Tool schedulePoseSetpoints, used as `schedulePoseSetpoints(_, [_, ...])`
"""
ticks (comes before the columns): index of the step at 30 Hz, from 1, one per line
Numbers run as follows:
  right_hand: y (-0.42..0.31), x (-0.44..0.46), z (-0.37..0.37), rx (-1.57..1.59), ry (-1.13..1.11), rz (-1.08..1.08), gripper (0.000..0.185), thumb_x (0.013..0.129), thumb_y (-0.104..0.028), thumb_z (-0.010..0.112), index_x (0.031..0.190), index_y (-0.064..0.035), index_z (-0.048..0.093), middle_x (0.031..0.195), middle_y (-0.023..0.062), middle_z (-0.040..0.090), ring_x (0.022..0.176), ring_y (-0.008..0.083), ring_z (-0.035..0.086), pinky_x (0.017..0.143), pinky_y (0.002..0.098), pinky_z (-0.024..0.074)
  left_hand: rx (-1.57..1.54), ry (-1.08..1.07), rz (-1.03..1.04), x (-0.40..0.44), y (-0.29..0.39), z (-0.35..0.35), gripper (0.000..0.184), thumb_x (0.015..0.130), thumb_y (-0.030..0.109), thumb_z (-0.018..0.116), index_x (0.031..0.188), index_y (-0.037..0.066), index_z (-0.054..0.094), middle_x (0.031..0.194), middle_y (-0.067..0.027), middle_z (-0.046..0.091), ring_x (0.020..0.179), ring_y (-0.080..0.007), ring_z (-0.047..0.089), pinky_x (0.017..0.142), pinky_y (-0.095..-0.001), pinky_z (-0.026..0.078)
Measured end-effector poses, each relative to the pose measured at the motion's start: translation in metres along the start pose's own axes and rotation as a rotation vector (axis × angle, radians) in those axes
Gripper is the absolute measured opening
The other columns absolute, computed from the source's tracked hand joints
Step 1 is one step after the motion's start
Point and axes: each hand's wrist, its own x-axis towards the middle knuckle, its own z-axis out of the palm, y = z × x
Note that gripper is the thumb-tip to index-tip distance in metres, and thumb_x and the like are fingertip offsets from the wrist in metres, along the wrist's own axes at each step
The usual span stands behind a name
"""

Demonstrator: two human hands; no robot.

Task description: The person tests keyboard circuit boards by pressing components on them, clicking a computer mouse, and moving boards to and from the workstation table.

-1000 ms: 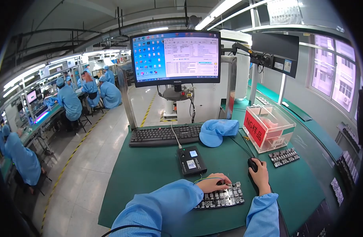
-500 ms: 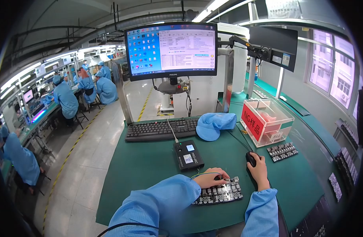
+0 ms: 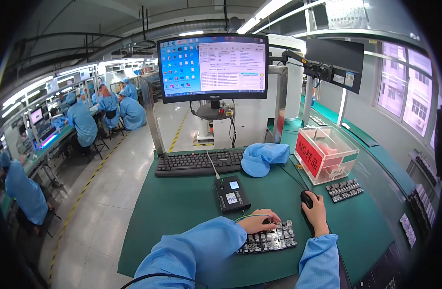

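Note:
My right hand (image 3: 317,216) is wrapped over a black computer mouse (image 3: 306,197) on the green mat. My left hand (image 3: 259,222) is at the upper edge of a keyboard board without keycaps (image 3: 274,240), its switches showing. Its fingers are curled together around a small dark piece, mostly hidden, and thin green and yellow wires (image 3: 242,218) run by the hand. Just beyond lies a black box marked PRO-06C (image 3: 233,193) with a small lit screen and a cable plugged into its far end.
Behind the box are a black keyboard (image 3: 197,163) and a blue cap (image 3: 264,158). A lit monitor (image 3: 212,67) stands above them. At right sit a clear box with a red label (image 3: 324,156) and another switch board (image 3: 344,190). Co-workers in blue (image 3: 81,123) sit at left.
The whole view has shifted slightly down and to the right. Both hands stay in place, on the mouse and at the keyboard board.

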Motion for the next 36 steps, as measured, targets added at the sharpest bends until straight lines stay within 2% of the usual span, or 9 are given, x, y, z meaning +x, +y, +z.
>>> schedulePoseSetpoints(9, [0.006,0.000,0.002,-0.017,0.005,-0.024,0.048,0.078,-0.021,0.071,0.124,-0.0251,0.059,0.118,0.0172,0.052,0.097,0.0392,0.062,0.084,0.0434,0.0525,-0.043,0.009,-0.037,-0.001,-0.002,0.004,0.032,0.088,0.031,0.068,0.114,0.014,0.065,0.099,-0.0060,0.055,0.090,-0.0185,0.057,0.081,-0.0324,0.046])
schedulePoseSetpoints(12, [0.003,0.000,0.001,-0.011,0.006,-0.018,0.049,0.077,-0.019,0.071,0.124,-0.0236,0.058,0.116,0.0177,0.052,0.097,0.0392,0.061,0.085,0.0431,0.0521,-0.019,-0.002,-0.044,0.000,0.001,0.001,0.034,0.089,0.031,0.067,0.116,0.011,0.064,0.102,-0.0077,0.056,0.095,-0.0203,0.058,0.084,-0.0328,0.048])
schedulePoseSetpoints(18, [0.006,0.001,0.003,-0.011,0.006,-0.027,0.049,0.077,-0.019,0.071,0.124,-0.0229,0.058,0.114,0.0178,0.053,0.097,0.0392,0.061,0.085,0.0432,0.0520,-0.052,-0.005,-0.065,-0.001,0.001,0.000,0.035,0.088,0.032,0.068,0.118,0.013,0.064,0.096,-0.0055,0.054,0.084,-0.0163,0.056,0.078,-0.0300,0.047])
schedulePoseSetpoints(23, [0.006,0.000,0.002,-0.018,0.020,-0.044,0.048,0.078,-0.021,0.071,0.124,-0.0236,0.059,0.116,0.0176,0.052,0.096,0.0395,0.062,0.084,0.0435,0.0524,-0.066,0.004,-0.059,0.000,-0.002,0.001,0.034,0.086,0.031,0.071,0.114,0.013,0.067,0.088,-0.0029,0.052,0.076,-0.0132,0.052,0.070,-0.0285,0.044])
schedulePoseSetpoints(30, [0.006,0.000,0.003,-0.009,0.019,-0.033,0.047,0.078,-0.021,0.071,0.124,-0.0249,0.059,0.116,0.0178,0.052,0.096,0.0400,0.062,0.084,0.0436,0.0523,-0.142,-0.016,-0.085,-0.001,0.008,-0.001,0.028,0.086,0.030,0.070,0.108,0.014,0.068,0.086,-0.0051,0.050,0.077,-0.0156,0.051,0.070,-0.0297,0.042])
schedulePoseSetpoints(32, [0.006,0.000,0.003,-0.002,0.014,-0.036,0.047,0.078,-0.021,0.071,0.123,-0.0248,0.059,0.116,0.0178,0.052,0.096,0.0401,0.062,0.084,0.0436,0.0522,-0.117,-0.002,-0.086,-0.002,0.008,-0.001,0.027,0.087,0.026,0.071,0.109,0.012,0.069,0.085,-0.0017,0.051,0.074,-0.0115,0.049,0.067,-0.0270,0.042])
schedulePoseSetpoints(36, [0.004,-0.001,0.002,-0.012,0.010,-0.026,0.047,0.078,-0.021,0.071,0.123,-0.0246,0.059,0.115,0.0174,0.052,0.096,0.0402,0.062,0.084,0.0437,0.0521,-0.123,0.008,-0.072,-0.002,0.006,0.000,0.026,0.087,0.027,0.071,0.108,0.012,0.069,0.087,-0.0021,0.052,0.076,-0.0117,0.050,0.069,-0.0271,0.043])
